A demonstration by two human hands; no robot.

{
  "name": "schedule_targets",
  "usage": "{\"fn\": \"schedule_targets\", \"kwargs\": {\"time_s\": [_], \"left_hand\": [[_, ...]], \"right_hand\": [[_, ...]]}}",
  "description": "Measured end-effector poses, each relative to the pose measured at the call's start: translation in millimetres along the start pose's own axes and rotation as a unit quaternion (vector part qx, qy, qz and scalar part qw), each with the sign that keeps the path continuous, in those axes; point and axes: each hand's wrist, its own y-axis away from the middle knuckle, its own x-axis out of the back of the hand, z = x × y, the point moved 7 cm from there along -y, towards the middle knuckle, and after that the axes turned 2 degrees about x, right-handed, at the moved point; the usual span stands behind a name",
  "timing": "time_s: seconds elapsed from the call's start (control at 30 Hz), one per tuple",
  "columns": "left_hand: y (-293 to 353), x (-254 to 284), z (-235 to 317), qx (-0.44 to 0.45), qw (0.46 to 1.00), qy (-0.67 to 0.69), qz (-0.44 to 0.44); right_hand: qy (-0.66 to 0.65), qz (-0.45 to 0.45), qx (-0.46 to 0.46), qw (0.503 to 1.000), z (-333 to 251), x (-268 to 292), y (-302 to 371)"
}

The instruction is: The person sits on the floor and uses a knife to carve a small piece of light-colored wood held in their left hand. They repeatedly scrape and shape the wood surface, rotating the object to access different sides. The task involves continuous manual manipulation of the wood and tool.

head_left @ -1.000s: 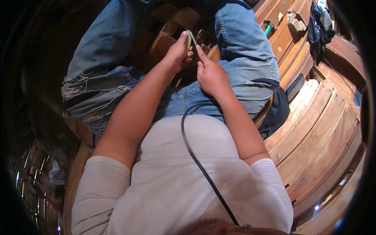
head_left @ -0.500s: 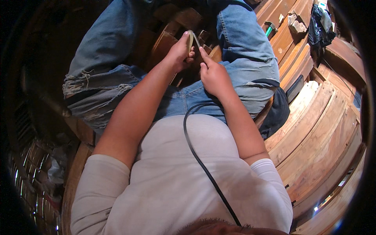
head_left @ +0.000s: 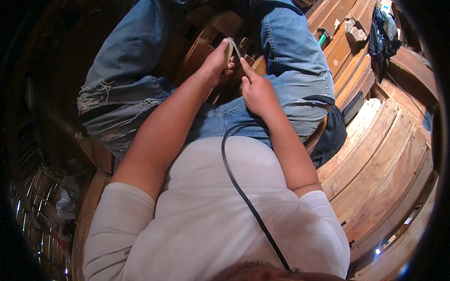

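Gripping a pale flat piece (head_left: 229,50) in the left hand (head_left: 218,65), with thumb laid along its edge and fingers curled in around the lower part. With the right hand (head_left: 258,91), stretching the index finger up to the lower end of a slim grey strip (head_left: 236,48), with the other fingers folded under and partly hidden. Cannot tell a full grasp there from a mere press of the fingertip. Holding piece and strip between the thighs, well out beyond the belly, close together at the top and spreading apart lower down. Cannot tell one bent object from two separate ones: too small in view.

Sitting with legs spread in torn blue jeans (head_left: 300,61), badly frayed on the left leg, and wearing a white T-shirt (head_left: 220,187). Down the shirt front, in a curve, a black cable (head_left: 246,203). Beyond the hands, in shadow, pieces of brown wood (head_left: 225,23).

Beside the right thigh, a dark cloth (head_left: 330,136); further right, light wooden planks (head_left: 375,173). At upper right, on more boards, a green-handled tool (head_left: 322,38), with a rough pale lump (head_left: 355,32) near it, then a black plastic bag (head_left: 382,40). At lower left, dim, some clear plastic (head_left: 65,203) near bright slits of light.
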Motion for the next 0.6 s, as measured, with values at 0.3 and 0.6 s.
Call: {"fn": "schedule_targets", "kwargs": {"time_s": [0.3,0.6], "left_hand": [[-4.5,-1.2,0.5,-0.018,1.0,0.019,-0.016],[-12.7,0.9,-1.7,-0.01,0.999,-0.004,-0.04]], "right_hand": [[0.036,-0.005,-0.02,0.999,-2.7,-4.9,-1.4],[0.021,0.029,0.008,0.999,-0.7,-9.1,-1.5]]}}
